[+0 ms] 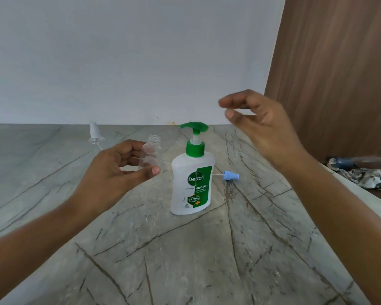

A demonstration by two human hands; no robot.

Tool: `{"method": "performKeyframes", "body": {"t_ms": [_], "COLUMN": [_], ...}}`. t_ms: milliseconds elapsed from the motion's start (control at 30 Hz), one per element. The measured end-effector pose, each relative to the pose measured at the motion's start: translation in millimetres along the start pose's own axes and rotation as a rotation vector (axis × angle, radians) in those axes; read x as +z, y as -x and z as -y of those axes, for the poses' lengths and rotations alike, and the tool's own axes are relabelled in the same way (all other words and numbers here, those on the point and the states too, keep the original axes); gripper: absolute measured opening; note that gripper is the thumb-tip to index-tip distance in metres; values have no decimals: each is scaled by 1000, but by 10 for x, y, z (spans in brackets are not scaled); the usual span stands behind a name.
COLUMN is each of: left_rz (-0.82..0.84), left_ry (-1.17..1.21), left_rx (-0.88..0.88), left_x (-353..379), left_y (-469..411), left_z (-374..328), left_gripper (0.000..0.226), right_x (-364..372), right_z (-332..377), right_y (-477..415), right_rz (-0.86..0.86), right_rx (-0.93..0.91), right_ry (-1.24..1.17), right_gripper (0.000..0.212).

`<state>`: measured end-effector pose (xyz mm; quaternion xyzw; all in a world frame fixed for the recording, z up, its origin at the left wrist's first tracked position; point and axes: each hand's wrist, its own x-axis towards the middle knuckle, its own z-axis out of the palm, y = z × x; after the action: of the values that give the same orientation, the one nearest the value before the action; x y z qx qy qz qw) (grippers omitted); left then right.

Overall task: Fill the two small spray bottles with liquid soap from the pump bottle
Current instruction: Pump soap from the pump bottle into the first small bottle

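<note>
Two bare forearms are reaching in from the near edge over the grey, dark-veined stone surface [185, 249]. Standing upright in the middle is the white plastic pump bottle with a green collar, green pump head and green Dettol label [191, 183]; its soap level cannot be read through the opaque wall. Just right of it, the pale blue spray cap with a thin white dip tube [231, 175] is lying on its side. The left hand [110, 170] is gripping a small clear plastic spray bottle [150, 154], thumb and fingers [128, 148] curled round its body, uncapped neck up, looking empty. The right hand [260, 124] is hovering above the pump head, loosely open, holding nothing. Farther back left, a clear spray cap [95, 134] is sitting near the wall.
</note>
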<state>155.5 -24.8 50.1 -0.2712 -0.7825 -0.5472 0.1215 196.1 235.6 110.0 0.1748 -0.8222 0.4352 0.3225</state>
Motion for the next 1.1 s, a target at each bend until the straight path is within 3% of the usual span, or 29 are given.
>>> {"method": "performKeyframes", "body": {"t_ms": [133,367,733,1100], "left_rz": [-16,-55,-23,-23], "left_ry": [-75,-156,-199,-237], "left_rx": [17,62,52,32], "left_x": [2,-13,21,39], "left_y": [53,18,-75,-96], "left_z": [-53,-229,-335,-401], "left_gripper": [39,42,47,49], "right_x": [277,437,523,644], "right_z": [-38,-109,-101,-24], "right_y": [134,193,204,272], "right_rz": [32,-58,-77,-156], "right_rx": [-151,-255,-229,-359], "right_ry": [216,199,165,550], "right_gripper": [25,29,32,42]}}
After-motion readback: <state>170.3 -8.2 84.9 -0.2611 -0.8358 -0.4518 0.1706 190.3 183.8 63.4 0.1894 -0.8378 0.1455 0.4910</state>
